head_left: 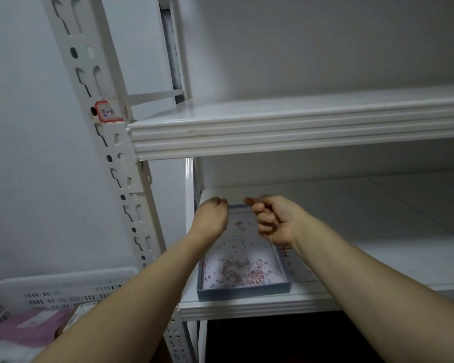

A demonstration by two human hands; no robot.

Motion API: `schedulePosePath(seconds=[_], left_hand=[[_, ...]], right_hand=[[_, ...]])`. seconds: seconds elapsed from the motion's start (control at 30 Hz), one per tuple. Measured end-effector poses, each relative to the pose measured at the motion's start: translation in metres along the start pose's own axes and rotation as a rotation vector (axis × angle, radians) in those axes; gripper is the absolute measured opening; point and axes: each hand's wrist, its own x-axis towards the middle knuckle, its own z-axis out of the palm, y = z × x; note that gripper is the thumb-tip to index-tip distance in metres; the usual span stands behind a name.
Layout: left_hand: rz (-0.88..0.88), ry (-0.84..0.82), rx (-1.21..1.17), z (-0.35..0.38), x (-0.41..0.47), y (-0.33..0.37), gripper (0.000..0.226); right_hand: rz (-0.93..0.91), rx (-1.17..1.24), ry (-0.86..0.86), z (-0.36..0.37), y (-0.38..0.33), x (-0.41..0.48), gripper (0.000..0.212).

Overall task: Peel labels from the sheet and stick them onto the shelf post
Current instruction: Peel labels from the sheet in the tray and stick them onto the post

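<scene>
Contents unclear inside curled left hand (pixel 212 218) and curled right hand (pixel 273 221), both above blue tray (pixel 244 291).

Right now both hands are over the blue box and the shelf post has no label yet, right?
Not quite: the head view shows a red-bordered label already on the shelf post. The left hand and right hand are over the blue box.

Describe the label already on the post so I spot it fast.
Find the white slotted shelf post on the left. Where the upper shelf meets it, just above that corner, sits the label: white, red-bordered, handwritten, the only sticker visible there.
</scene>
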Motion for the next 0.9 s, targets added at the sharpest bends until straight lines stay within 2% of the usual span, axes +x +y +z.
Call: schedulePosePath(seconds=[0.2,0.33,0.47,0.67,0.8,0.9], left_hand=[[0.001,0.022,0.112,-0.001,0.003,-0.003,0.044],[-0.017,-0.065,0.194,0.000,0.004,-0.006,0.029],[-0.016,-0.097,0.204,0.001,0.006,-0.011,0.028],[0.017,-0.121,0.180,0.000,0.006,-0.011,0.020],[-0.034,-0.172,0.142,0.000,0.008,-0.011,0.028],[-0.041,-0.195,0.158,0.001,0.008,-0.012,0.022]], right_hand=[[-0.021,-0.374,0.092,-0.006,0.006,0.014,0.013],[-0.141,-0.696,0.174,-0.006,0.007,0.018,0.015],[-0.233,-0.846,0.169,-0.006,0.008,0.020,0.022],[-0.308,-0.945,0.177,-0.009,0.007,0.025,0.018],[-0.298,-0.958,0.194,-0.013,0.005,0.027,0.013],[-0.282,-0.957,0.205,-0.016,0.005,0.029,0.007]])
